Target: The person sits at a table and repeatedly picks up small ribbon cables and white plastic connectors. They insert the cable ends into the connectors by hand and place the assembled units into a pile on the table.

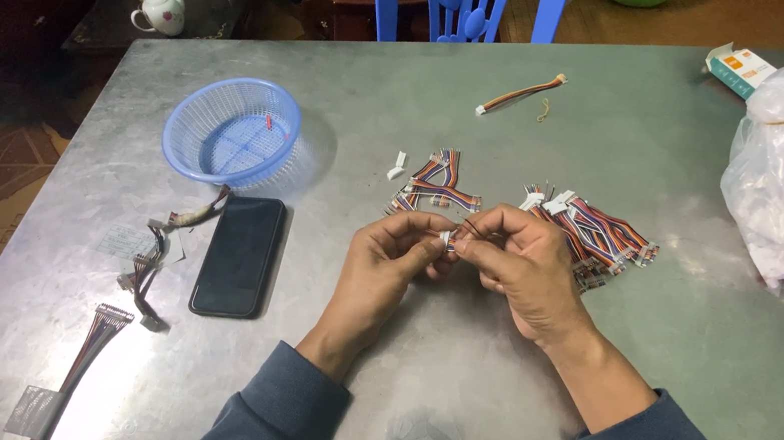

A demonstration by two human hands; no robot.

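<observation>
Pinching a small white connector (pixel 447 240) between both hands, left hand (pixel 384 267) and right hand (pixel 519 264) fingertip to fingertip at frame centre, wires trailing rightward over the bench (pixel 653 385).

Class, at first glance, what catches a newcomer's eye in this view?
Mid-table, the left hand and right hand pinch a small white connector between fingertips. Behind them lie heaps of striped wire harnesses. To the left, a blue plastic basket stands above a black phone.
</observation>
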